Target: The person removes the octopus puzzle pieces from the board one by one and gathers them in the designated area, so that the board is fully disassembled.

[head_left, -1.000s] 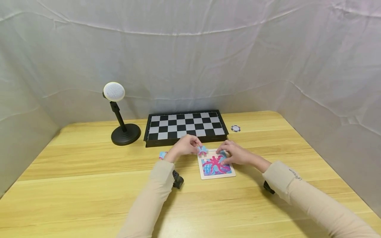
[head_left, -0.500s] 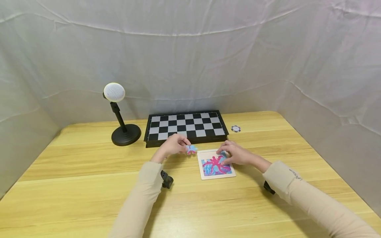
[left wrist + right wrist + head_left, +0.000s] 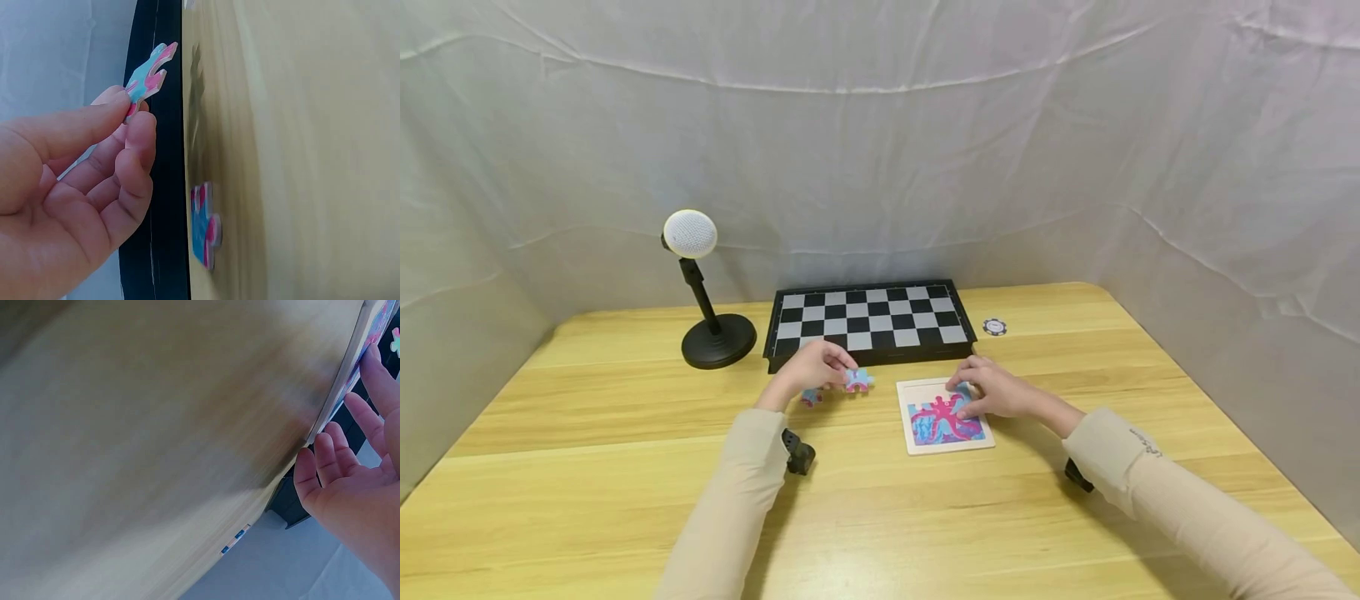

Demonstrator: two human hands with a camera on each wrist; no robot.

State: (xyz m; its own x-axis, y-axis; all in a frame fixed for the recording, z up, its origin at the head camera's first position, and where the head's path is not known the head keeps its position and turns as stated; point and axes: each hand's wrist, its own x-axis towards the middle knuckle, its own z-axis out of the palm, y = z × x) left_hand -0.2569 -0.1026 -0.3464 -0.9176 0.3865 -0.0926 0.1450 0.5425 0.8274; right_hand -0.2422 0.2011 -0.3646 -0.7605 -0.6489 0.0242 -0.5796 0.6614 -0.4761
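Between thumb and fingers my left hand (image 3: 811,369) pinches a blue and pink jigsaw piece (image 3: 858,381), raised above the table in the left wrist view. A second jigsaw piece (image 3: 203,226) lies on the table below that hand, partly covered by it in the head view. To the right is a pale framed puzzle (image 3: 945,450) with a pink octopus picture; bare backing shows along its upper part. My right hand (image 3: 996,390) rests on the right side of this puzzle, thumb and fingertips touching it, fingers loosely extended.
Behind the hands lies a folded black and white chessboard (image 3: 872,321). A white round-headed microphone-like object on a black stand (image 3: 718,340) stands at the back left. A poker chip (image 3: 995,327) lies right of the chessboard. Pale cloth (image 3: 880,150) hangs behind the table.
My left hand has moved left, carrying the jigsaw piece from over the framed puzzle to beside the loose piece. My right hand has stayed in place.
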